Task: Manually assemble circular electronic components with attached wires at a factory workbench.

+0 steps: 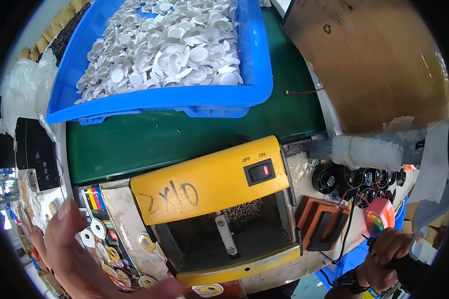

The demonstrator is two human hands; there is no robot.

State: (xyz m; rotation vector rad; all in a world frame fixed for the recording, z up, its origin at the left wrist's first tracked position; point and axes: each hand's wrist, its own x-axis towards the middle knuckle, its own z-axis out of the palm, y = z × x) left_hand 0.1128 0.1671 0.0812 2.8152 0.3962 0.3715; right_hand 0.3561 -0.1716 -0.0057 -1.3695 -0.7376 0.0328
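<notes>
Left hand [75,259] wide, right hand [386,254] closed around a dark tool [410,268]
Yellow screw feeder [212,185] between both hands.

The bin [159,101] is blue, the fan impellers [174,50] in it white, the conveyor belt [209,134] green. The yellow screw feeder [214,184] bears dark handwritten strokes and a black rocker switch [259,172] glowing red; the cardboard box [374,65] is brown with black printed symbols. The slotted block [312,212] is orange-brown and black, the cooling fans [353,177] black.
</notes>
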